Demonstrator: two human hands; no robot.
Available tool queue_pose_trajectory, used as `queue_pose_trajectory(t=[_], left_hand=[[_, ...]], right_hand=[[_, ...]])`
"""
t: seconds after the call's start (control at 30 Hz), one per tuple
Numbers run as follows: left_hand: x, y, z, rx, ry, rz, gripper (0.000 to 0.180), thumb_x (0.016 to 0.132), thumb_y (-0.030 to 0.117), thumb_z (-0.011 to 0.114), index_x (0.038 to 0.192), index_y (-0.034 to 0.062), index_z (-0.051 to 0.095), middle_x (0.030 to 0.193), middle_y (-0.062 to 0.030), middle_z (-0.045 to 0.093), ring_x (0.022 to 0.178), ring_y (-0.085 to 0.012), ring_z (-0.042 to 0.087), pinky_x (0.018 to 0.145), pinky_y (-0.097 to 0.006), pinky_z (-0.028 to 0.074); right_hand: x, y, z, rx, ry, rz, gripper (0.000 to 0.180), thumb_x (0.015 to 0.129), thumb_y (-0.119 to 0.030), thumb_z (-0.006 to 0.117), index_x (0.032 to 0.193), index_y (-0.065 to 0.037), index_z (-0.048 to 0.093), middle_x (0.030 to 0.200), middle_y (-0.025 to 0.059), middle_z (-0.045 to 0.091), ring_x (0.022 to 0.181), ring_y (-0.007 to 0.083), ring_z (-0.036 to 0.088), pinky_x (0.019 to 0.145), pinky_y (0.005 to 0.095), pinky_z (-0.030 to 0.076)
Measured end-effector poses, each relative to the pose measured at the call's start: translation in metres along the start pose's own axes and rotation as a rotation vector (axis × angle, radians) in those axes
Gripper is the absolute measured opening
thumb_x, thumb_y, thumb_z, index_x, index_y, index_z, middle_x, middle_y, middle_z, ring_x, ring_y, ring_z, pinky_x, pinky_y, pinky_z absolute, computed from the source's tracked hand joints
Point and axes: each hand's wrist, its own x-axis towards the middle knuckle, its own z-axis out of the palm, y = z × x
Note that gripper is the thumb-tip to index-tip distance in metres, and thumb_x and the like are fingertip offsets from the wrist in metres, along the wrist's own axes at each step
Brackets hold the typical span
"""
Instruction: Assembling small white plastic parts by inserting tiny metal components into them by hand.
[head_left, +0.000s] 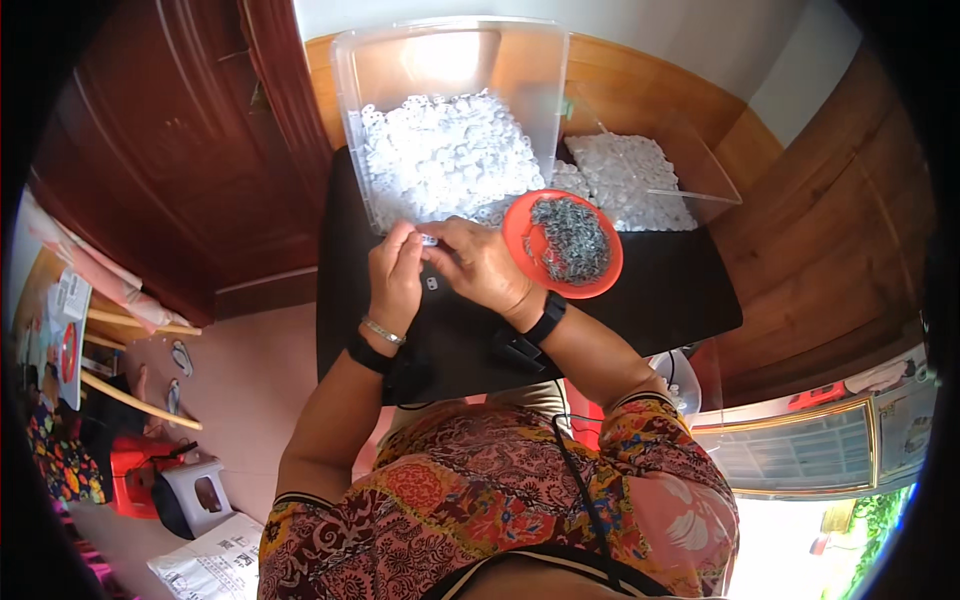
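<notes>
Sitting between left hand (398, 268), right hand (484, 266): white piece (429, 240).

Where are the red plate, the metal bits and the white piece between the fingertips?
Red plate (513, 235): head view, left side of its rim.
Metal bits (580, 240): head view, middle of the pile.
White piece (430, 240): head view, its visible middle.
</notes>
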Motion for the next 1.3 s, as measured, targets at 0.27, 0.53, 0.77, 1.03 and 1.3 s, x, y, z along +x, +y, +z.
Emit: queue_pose_trajectory(t=[0.27, 0.53, 0.77, 1.03, 1.3], left_hand=[[0.005, 0.002, 0.001, 0.055, 0.010, -0.020, 0.022, 0.092, 0.015, 0.047, 0.077, 0.0001, 0.050, 0.058, -0.0032, 0.045, 0.054, -0.0076, 0.042, 0.049, -0.025, 0.035], [0.003, 0.000, 0.004, 0.081, 0.012, 0.057, 0.020, 0.094, 0.016, 0.047, 0.079, 0.0046, 0.052, 0.059, 0.0049, 0.040, 0.050, -0.0020, 0.035, 0.043, -0.020, 0.026], [0.018, 0.003, -0.022, -0.229, 0.235, -0.065, 0.021, 0.088, 0.016, 0.049, 0.069, 0.0058, 0.050, 0.056, 0.0016, 0.043, 0.044, -0.0056, 0.038, 0.040, -0.021, 0.028], [0.026, 0.007, -0.030, -0.411, 0.366, -0.220, 0.018, 0.088, 0.018, 0.045, 0.074, 0.0067, 0.049, 0.058, -0.0012, 0.045, 0.043, -0.0099, 0.039, 0.039, -0.023, 0.027], [0.029, 0.007, -0.034, -0.476, 0.404, -0.265, 0.018, 0.087, 0.014, 0.048, 0.071, 0.0076, 0.050, 0.055, 0.0001, 0.045, 0.041, -0.0088, 0.039, 0.036, -0.022, 0.028]], right_hand=[[0.000, 0.006, -0.001, -0.015, -0.010, -0.012, 0.025, 0.079, -0.008, 0.067, 0.103, -0.004, 0.059, 0.079, 0.0137, 0.061, 0.069, 0.0330, 0.061, 0.060, 0.0383, 0.049], [-0.003, 0.003, -0.002, 0.031, 0.020, 0.012, 0.024, 0.077, -0.005, 0.068, 0.100, -0.003, 0.060, 0.084, 0.0147, 0.063, 0.073, 0.0315, 0.064, 0.063, 0.0362, 0.051], [0.040, -0.021, -0.078, -0.288, 0.297, -0.109, 0.029, 0.070, 0.008, 0.065, 0.095, -0.006, 0.065, 0.080, 0.0087, 0.065, 0.068, 0.0214, 0.064, 0.062, 0.0301, 0.051], [0.069, 0.068, -0.204, -1.112, 0.391, 0.146, 0.019, 0.081, -0.018, 0.065, 0.099, -0.011, 0.069, 0.088, 0.0081, 0.065, 0.072, 0.0210, 0.063, 0.064, 0.0293, 0.050], [0.068, 0.066, -0.052, -0.198, -0.226, 0.241, 0.018, 0.080, -0.015, 0.066, 0.096, -0.006, 0.068, 0.088, 0.0119, 0.068, 0.080, 0.0245, 0.066, 0.073, 0.0331, 0.051]])
